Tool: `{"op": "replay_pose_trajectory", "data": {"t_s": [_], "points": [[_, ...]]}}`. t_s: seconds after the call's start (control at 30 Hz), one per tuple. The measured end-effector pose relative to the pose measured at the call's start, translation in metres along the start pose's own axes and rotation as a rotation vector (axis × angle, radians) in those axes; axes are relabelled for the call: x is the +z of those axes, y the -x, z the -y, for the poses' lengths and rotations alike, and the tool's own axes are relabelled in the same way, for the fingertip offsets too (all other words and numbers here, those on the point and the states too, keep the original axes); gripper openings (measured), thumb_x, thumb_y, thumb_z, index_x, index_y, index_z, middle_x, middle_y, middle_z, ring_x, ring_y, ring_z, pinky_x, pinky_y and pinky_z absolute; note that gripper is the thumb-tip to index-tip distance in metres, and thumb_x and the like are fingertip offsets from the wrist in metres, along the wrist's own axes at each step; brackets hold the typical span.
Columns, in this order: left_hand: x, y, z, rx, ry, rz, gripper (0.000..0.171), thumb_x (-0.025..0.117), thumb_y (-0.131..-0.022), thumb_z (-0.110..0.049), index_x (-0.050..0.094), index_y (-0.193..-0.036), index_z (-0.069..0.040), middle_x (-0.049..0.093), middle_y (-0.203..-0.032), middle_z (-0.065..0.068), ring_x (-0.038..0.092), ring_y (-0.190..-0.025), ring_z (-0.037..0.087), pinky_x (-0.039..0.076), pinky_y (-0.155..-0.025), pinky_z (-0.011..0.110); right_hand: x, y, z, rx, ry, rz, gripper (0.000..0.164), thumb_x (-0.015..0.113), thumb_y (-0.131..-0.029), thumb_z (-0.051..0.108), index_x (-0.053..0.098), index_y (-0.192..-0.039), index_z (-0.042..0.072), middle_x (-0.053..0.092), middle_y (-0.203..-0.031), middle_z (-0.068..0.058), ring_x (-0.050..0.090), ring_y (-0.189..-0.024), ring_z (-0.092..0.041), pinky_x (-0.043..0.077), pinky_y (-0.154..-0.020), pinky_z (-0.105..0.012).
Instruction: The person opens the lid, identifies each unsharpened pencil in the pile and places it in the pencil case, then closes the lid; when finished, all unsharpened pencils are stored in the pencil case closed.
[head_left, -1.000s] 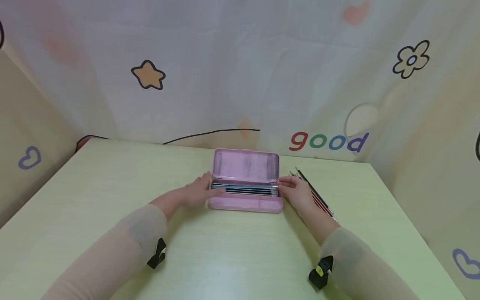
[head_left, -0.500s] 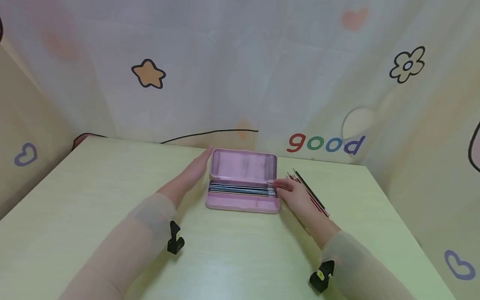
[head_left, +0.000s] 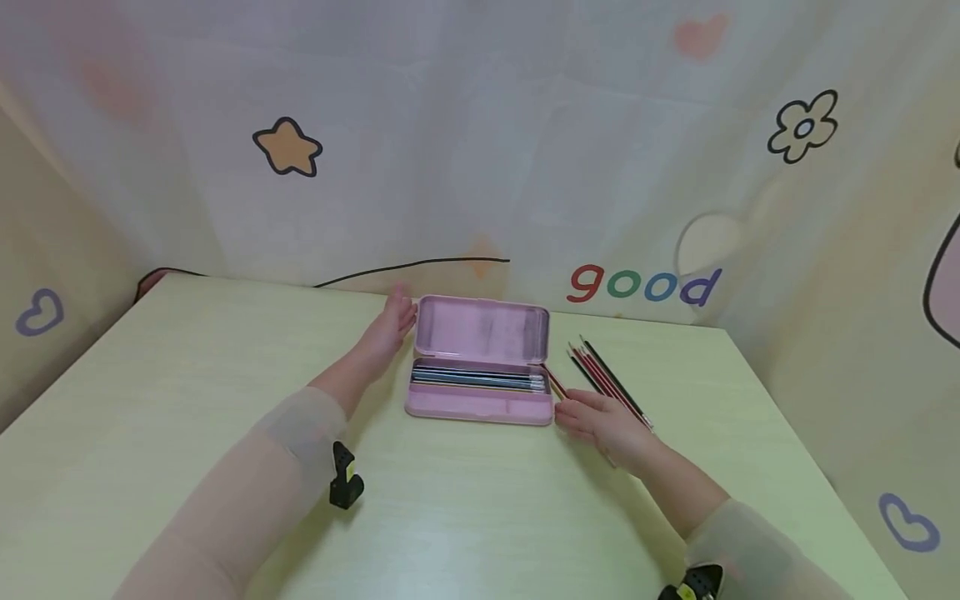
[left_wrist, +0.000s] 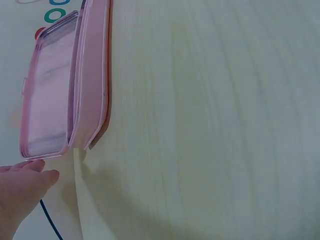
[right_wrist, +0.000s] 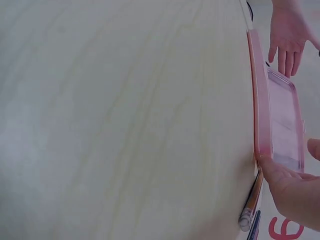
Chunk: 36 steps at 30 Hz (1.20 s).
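Observation:
A pink pencil case (head_left: 465, 406) lies on the table with its lid (head_left: 482, 329) raised at the back. Several dark pencils (head_left: 476, 379) lie side by side inside it. At the lid's left edge is my left hand (head_left: 384, 332), fingers extended; the left wrist view shows its fingertips right at the lid's lower corner (left_wrist: 42, 156). My right hand (head_left: 611, 427) has its fairly straight fingers against the case's right end, near the front corner. In the right wrist view, the fingers (right_wrist: 272, 170) meet the end of the case and the thumb stands apart. Nothing is held in either hand.
Several red and dark pencils (head_left: 617, 385) lie loose on the table (head_left: 450, 508) right of the case, partly behind the right hand. Another red pencil (head_left: 555, 382) lies close to the case's right end. A printed curtain (head_left: 420, 150) hangs behind the table.
My left hand has moved from the case's left end back to the lid's left edge. My right hand has left the pencil ends and come forward to the front right corner.

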<state>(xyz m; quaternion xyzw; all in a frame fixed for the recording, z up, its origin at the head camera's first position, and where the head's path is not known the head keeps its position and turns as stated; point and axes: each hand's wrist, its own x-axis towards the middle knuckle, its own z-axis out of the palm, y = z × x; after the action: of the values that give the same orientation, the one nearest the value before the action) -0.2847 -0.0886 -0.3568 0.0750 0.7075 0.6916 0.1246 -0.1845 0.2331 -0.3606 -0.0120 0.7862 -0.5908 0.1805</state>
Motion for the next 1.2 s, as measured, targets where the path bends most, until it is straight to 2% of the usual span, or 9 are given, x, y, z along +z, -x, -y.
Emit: {"op": "replay_pose_trajectory", "data": {"t_s": [0.2, 0.37, 0.53, 0.67, 0.83, 0.9, 0.97, 1.1, 1.2], "points": [[-0.007, 0.017, -0.007, 0.004, 0.109, 0.031, 0.086, 0.008, -0.093, -0.064, 0.005, -0.147, 0.004, 0.013, -0.153, 0.015, 0.016, -0.140, 0.023, 0.004, -0.112, 0.034, 0.004, -0.002, 0.001, 0.029, -0.086, 0.007, 0.055, 0.038, -0.102, 0.023, 0.021, -0.141, -0.013, 0.041, -0.136, -0.028, 0.044, -0.124, -0.034, 0.039, -0.097, -0.039], [-0.018, 0.033, -0.015, -0.004, 0.144, 0.081, 0.084, 0.009, -0.094, -0.062, 0.006, -0.147, 0.004, 0.015, -0.153, 0.015, 0.017, -0.139, 0.023, 0.004, -0.112, 0.032, 0.007, -0.004, 0.002, 0.036, -0.130, 0.028, 0.054, 0.032, -0.103, 0.025, 0.021, -0.142, -0.011, 0.038, -0.138, -0.028, 0.041, -0.126, -0.034, 0.039, -0.097, -0.039], [-0.024, 0.045, -0.018, 0.009, 0.076, 0.151, 0.084, 0.010, -0.094, -0.062, 0.010, -0.147, 0.003, 0.018, -0.152, 0.016, 0.020, -0.139, 0.025, 0.004, -0.112, 0.034, 0.003, -0.003, -0.001, 0.034, -0.157, 0.052, 0.059, 0.031, -0.103, 0.031, 0.017, -0.144, -0.010, 0.037, -0.140, -0.027, 0.040, -0.127, -0.033, 0.038, -0.098, -0.038], [-0.027, 0.059, -0.015, 0.020, -0.034, 0.229, 0.086, 0.008, -0.093, -0.064, 0.013, -0.147, 0.003, 0.020, -0.152, 0.015, 0.021, -0.138, 0.026, 0.005, -0.113, 0.038, -0.001, -0.002, 0.000, 0.040, -0.162, 0.068, 0.067, 0.032, -0.102, 0.039, 0.014, -0.144, -0.010, 0.036, -0.140, -0.028, 0.041, -0.127, -0.034, 0.037, -0.099, -0.039], [-0.028, 0.074, -0.010, 0.003, -0.242, 0.327, 0.085, 0.007, -0.092, -0.066, 0.015, -0.149, -0.004, 0.022, -0.153, 0.008, 0.018, -0.140, 0.024, 0.001, -0.111, 0.048, -0.007, 0.000, 0.005, 0.007, -0.077, 0.008, 0.068, 0.033, -0.101, 0.042, 0.015, -0.145, -0.007, 0.036, -0.141, -0.026, 0.040, -0.127, -0.034, 0.035, -0.100, -0.041], [-0.025, 0.079, -0.009, -0.006, -0.358, 0.328, 0.083, 0.010, -0.091, -0.068, 0.019, -0.149, -0.010, 0.022, -0.153, 0.004, 0.015, -0.140, 0.024, 0.001, -0.110, 0.052, -0.006, 0.002, 0.008, -0.043, 0.041, -0.040, 0.065, 0.037, -0.100, 0.040, 0.019, -0.145, -0.004, 0.035, -0.144, -0.023, 0.039, -0.128, -0.033, 0.035, -0.101, -0.042], [-0.023, 0.083, -0.008, 0.008, -0.494, 0.313, 0.079, 0.013, -0.092, -0.067, 0.022, -0.149, -0.014, 0.022, -0.153, 0.004, 0.014, -0.140, 0.025, 0.004, -0.109, 0.054, -0.003, 0.004, 0.010, -0.116, 0.213, -0.078, 0.062, 0.042, -0.099, 0.039, 0.026, -0.145, -0.001, 0.036, -0.144, -0.021, 0.040, -0.128, -0.034, 0.035, -0.101, -0.045], [-0.016, 0.091, -0.002, 0.125, -0.870, 0.294, 0.069, 0.025, -0.095, -0.060, 0.030, -0.147, -0.015, 0.024, -0.152, 0.006, 0.009, -0.141, 0.030, 0.008, -0.109, 0.056, 0.006, 0.007, 0.009, -0.237, 0.592, -0.084, 0.059, 0.052, -0.096, 0.035, 0.035, -0.143, 0.005, 0.036, -0.146, -0.016, 0.035, -0.131, -0.035, 0.033, -0.101, -0.050], [-0.010, 0.097, 0.003, 0.234, -1.173, 0.293, 0.070, 0.031, -0.094, -0.060, 0.033, -0.146, -0.012, 0.027, -0.151, 0.007, 0.005, -0.141, 0.031, 0.007, -0.108, 0.057, 0.012, 0.007, 0.005, -0.283, 0.781, -0.049, 0.062, 0.056, -0.094, 0.034, 0.034, -0.144, 0.005, 0.029, -0.149, -0.014, 0.029, -0.134, -0.035, 0.029, -0.103, -0.051]]}}
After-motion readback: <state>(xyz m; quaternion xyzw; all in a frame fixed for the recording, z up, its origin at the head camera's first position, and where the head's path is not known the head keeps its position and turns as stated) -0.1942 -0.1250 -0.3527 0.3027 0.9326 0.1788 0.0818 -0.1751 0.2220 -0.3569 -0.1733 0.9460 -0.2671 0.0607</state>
